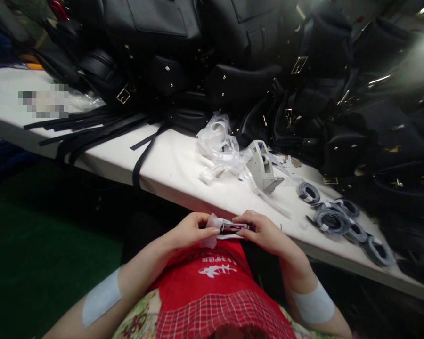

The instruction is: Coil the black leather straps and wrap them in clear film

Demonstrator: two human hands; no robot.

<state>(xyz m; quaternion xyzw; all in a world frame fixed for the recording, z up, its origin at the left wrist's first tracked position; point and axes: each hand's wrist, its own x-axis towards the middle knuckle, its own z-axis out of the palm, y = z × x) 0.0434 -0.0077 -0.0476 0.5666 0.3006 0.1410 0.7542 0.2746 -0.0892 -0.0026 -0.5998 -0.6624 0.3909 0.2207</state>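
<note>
Both my hands meet low in the middle of the view, in front of the red apron (212, 263). A crumpled piece of thin whitish wrap (209, 241) is pinched between the thumb and fingers of my left hand (192, 231). My right hand (263, 230) grips the other end of a small, narrow reddish item with metal parts (233, 228); its kind is too small to make out. The item's left end touches the wrap. Just beyond the hands runs the edge of the white table (176, 165).
A white tape dispenser (263, 167) stands beside crumpled clear plastic (219, 136). Coiled dark straps (330, 221) lie at the right. Flat black straps (92, 125) lie at the left, some hanging over the edge. Black bags with gold buckles (243, 82) are heaped along the back.
</note>
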